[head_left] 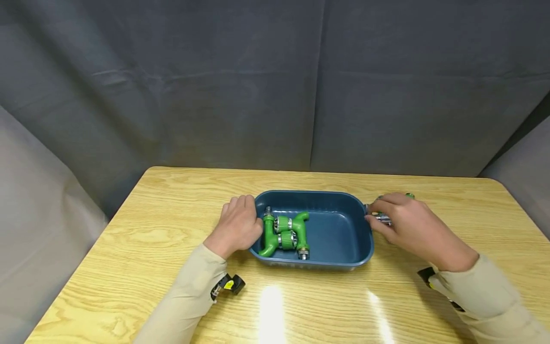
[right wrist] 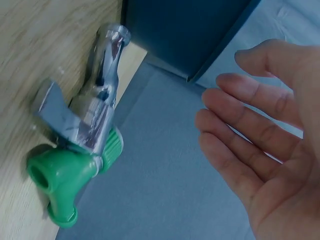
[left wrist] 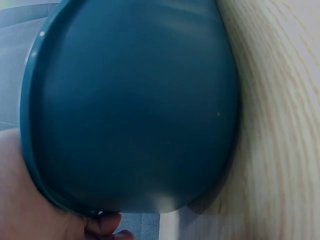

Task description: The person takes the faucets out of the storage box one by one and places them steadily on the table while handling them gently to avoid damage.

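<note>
A dark blue oblong basin [head_left: 337, 234] sits on the table. Two green taps [head_left: 269, 231] with chrome-trimmed knobs lie side by side in its left half. My left hand [head_left: 237, 223] grips the basin's left rim, fingers curled over the edge in the left wrist view. At the other end, my right hand [head_left: 404, 220] hovers by the right rim, its fingers loosely bent and holding nothing in the right wrist view. Below that hand, a chrome tap [right wrist: 97, 110] with a lever and another green tap [right wrist: 67, 172] lie on the table, mostly hidden from the head view.
The wooden table [head_left: 172, 239] has its far edge just behind the basin. Grey cloth [head_left: 236, 95] hangs behind it, with paler cloth at the sides. A small black wrist mount [head_left: 229, 284] sticks out from the left sleeve.
</note>
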Demonstrator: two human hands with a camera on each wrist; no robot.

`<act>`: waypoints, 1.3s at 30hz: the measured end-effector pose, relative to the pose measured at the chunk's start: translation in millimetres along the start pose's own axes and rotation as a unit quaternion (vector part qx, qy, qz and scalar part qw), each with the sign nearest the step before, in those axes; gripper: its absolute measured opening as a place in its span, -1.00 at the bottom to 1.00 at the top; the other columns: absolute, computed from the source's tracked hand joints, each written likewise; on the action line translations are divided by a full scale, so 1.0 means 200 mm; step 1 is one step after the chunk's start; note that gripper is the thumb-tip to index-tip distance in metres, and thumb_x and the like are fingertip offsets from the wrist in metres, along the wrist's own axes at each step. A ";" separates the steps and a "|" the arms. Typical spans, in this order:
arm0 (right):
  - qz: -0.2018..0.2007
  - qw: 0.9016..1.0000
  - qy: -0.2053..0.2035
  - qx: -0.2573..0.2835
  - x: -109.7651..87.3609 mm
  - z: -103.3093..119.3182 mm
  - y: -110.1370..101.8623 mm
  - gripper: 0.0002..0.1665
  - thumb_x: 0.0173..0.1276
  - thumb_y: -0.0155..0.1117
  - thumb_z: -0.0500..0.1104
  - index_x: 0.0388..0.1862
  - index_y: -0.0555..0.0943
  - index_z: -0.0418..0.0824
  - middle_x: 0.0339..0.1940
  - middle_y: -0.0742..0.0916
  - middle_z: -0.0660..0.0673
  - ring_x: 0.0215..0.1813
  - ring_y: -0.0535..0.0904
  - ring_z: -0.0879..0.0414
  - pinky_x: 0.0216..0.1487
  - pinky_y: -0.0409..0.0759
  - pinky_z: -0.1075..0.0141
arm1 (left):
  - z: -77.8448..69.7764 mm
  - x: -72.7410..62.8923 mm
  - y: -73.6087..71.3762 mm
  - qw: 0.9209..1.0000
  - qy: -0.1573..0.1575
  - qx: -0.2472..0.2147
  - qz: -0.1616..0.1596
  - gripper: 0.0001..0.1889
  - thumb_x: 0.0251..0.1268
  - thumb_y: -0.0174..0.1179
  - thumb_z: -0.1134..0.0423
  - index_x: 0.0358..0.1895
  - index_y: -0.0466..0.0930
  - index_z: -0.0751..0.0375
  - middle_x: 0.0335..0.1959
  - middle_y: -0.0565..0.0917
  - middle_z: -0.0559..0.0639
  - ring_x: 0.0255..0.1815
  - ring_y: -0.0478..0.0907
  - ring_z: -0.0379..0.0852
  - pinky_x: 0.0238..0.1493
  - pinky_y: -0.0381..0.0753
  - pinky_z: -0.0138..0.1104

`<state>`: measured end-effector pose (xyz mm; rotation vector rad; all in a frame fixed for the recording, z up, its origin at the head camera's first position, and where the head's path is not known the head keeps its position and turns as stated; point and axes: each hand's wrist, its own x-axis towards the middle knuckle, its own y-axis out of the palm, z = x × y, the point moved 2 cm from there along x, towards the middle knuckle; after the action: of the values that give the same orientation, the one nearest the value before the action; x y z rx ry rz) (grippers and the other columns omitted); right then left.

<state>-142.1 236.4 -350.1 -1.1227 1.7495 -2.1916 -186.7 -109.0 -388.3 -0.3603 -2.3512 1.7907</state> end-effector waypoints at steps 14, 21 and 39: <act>0.091 0.996 -0.010 -0.016 0.15 0.10 -0.02 -0.81 0.33 0.44 -0.10 -0.18 0.78 -0.20 -0.28 0.76 -0.07 -0.29 0.68 0.14 -0.27 0.69 0.21 | -0.03 0.04 0.00 1.000 0.001 -0.002 0.004 -0.82 0.32 -0.09 0.23 -0.15 0.33 0.27 -0.22 0.38 0.11 -0.14 0.28 0.07 -0.13 0.21 -0.23; 0.109 0.993 -0.032 -0.018 0.24 0.15 0.01 -0.86 0.33 0.45 -0.13 -0.22 0.77 -0.17 -0.31 0.75 -0.07 -0.33 0.65 0.16 -0.32 0.67 0.24 | -0.03 0.05 0.00 1.000 -0.002 -0.009 0.011 -0.81 0.36 -0.10 0.21 -0.13 0.31 0.28 -0.20 0.37 0.12 -0.12 0.28 0.08 -0.10 0.21 -0.22; 0.161 0.984 -0.072 -0.014 0.33 0.24 0.13 -0.88 0.31 0.47 -0.12 -0.33 0.72 -0.14 -0.45 0.68 0.00 -0.47 0.51 0.27 -0.39 0.59 0.30 | -0.02 0.05 0.00 1.000 -0.006 -0.016 0.025 -0.78 0.39 -0.07 0.19 -0.10 0.34 0.29 -0.18 0.39 0.13 -0.09 0.28 0.09 -0.07 0.23 -0.20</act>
<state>-170.1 155.3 -339.9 -0.9020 1.7624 -1.8550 -194.5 -101.7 -387.4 -0.4161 -2.4022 1.7838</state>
